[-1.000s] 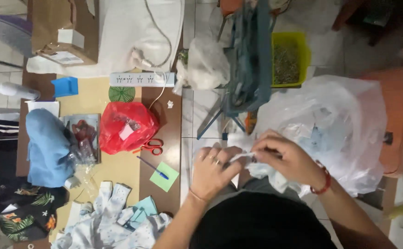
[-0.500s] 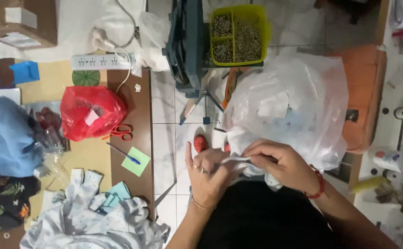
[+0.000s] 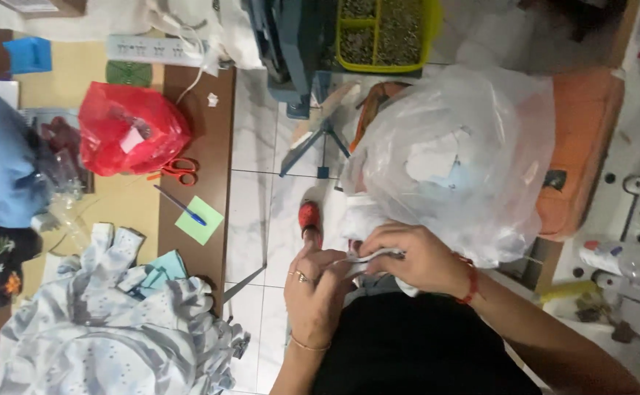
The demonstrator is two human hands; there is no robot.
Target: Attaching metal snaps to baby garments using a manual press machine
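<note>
So, quick rundown:
Left hand [image 3: 318, 289]: curling shut, pinching one end of a small white cloth piece [image 3: 375, 257] over the lap.
Right hand [image 3: 415, 257]: also closing round the same cloth piece, fingers gripping its other end, red bracelet [image 3: 470, 284] sitting on the wrist.
Clear plastic bag [image 3: 451, 157]: bulging just above both hands, touching the right one.
Tabletop [image 3: 214, 139]: carrying a red bag [image 3: 129, 135], orange scissors [image 3: 177, 171], a green note [image 3: 200, 219] and patterned fabric [image 3: 107, 329] off to the left.
</note>
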